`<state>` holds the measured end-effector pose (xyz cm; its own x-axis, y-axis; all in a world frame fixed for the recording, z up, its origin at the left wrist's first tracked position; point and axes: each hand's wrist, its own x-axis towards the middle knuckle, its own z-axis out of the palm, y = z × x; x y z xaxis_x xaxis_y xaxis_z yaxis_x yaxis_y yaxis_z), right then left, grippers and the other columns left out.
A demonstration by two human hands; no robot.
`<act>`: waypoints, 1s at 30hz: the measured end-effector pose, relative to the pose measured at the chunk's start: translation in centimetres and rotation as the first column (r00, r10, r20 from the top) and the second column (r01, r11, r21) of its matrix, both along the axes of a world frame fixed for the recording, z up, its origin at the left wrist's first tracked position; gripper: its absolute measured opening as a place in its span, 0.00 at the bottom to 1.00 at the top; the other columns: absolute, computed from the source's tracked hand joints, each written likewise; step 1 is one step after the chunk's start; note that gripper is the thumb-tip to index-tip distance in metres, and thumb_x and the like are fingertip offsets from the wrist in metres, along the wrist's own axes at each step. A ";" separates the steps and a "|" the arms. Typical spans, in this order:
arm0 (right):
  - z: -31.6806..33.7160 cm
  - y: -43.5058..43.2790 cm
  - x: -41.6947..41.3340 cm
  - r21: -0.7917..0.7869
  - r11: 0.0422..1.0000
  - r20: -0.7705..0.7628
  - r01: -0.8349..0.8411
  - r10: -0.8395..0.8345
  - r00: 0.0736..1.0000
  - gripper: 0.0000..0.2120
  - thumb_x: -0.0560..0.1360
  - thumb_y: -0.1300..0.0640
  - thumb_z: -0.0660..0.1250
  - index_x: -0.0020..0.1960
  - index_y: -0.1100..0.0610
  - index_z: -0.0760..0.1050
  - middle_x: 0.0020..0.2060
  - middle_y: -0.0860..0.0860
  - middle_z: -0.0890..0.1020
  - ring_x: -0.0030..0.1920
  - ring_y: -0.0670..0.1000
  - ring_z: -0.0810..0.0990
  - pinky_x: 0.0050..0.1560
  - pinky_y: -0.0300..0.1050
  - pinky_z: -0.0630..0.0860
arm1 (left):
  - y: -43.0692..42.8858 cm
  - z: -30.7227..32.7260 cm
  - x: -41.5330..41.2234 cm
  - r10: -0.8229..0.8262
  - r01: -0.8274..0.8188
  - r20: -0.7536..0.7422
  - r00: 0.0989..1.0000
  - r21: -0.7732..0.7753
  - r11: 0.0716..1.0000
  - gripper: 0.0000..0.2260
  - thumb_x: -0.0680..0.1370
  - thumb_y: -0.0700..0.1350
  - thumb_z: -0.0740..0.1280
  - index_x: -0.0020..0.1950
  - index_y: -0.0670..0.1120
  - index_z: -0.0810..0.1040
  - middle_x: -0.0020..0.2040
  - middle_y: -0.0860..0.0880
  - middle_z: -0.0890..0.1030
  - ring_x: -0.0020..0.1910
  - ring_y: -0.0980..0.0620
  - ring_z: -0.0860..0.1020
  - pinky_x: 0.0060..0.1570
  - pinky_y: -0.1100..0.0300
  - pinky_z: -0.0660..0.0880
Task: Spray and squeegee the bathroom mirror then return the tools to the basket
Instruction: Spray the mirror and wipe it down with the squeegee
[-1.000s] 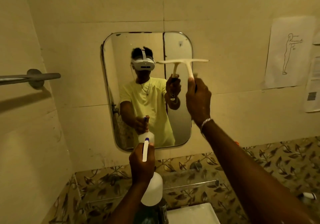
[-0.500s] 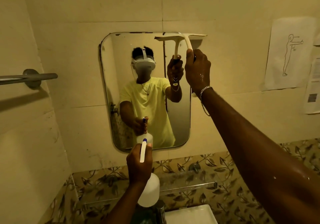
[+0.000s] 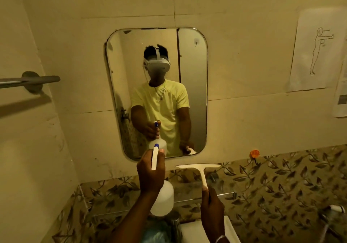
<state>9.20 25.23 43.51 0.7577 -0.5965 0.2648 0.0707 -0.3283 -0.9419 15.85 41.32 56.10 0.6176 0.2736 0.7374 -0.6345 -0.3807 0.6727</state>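
Squeegee (image 3: 199,169) handle gripped in right hand (image 3: 212,208) fingers, below mirror (image 3: 193,92).

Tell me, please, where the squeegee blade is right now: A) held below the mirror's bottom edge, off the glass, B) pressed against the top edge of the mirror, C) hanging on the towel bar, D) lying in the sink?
A: the right hand holds the squeegee upright with its blade under the mirror, in front of the wall.
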 end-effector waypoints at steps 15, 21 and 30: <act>11.5 -3.3 1.8 0.016 0.990 0.357 0.139 -0.136 0.924 0.13 0.86 0.48 0.58 0.47 0.52 0.76 0.30 0.55 0.78 0.30 0.58 0.78 0.31 0.58 0.77 | -3.7 7.9 0.8 -0.081 0.083 0.115 0.990 -0.010 0.996 0.11 0.82 0.50 0.67 0.46 0.44 0.80 0.38 0.46 0.82 0.37 0.50 0.80 0.37 0.46 0.80; 11.1 -4.8 1.9 0.040 0.983 0.352 0.178 -0.180 0.919 0.13 0.86 0.47 0.58 0.49 0.51 0.76 0.31 0.55 0.78 0.31 0.60 0.79 0.31 0.63 0.79 | -6.8 12.7 1.8 -0.045 0.048 0.206 0.977 -0.010 0.999 0.10 0.82 0.48 0.68 0.47 0.42 0.81 0.38 0.51 0.80 0.34 0.59 0.78 0.36 0.70 0.75; 9.7 -6.6 1.5 0.053 0.972 0.345 0.230 -0.234 0.909 0.14 0.86 0.46 0.57 0.46 0.48 0.76 0.32 0.52 0.79 0.32 0.52 0.79 0.31 0.54 0.78 | -8.7 5.2 0.5 -0.092 0.091 0.035 0.995 0.032 0.995 0.11 0.83 0.49 0.68 0.41 0.48 0.77 0.32 0.51 0.78 0.30 0.55 0.78 0.30 0.65 0.71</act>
<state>10.69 18.65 53.21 0.4597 -0.7485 0.4779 0.3166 -0.3646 -0.8757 16.39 32.61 61.27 0.6113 0.1939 0.7673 -0.6918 -0.3399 0.6371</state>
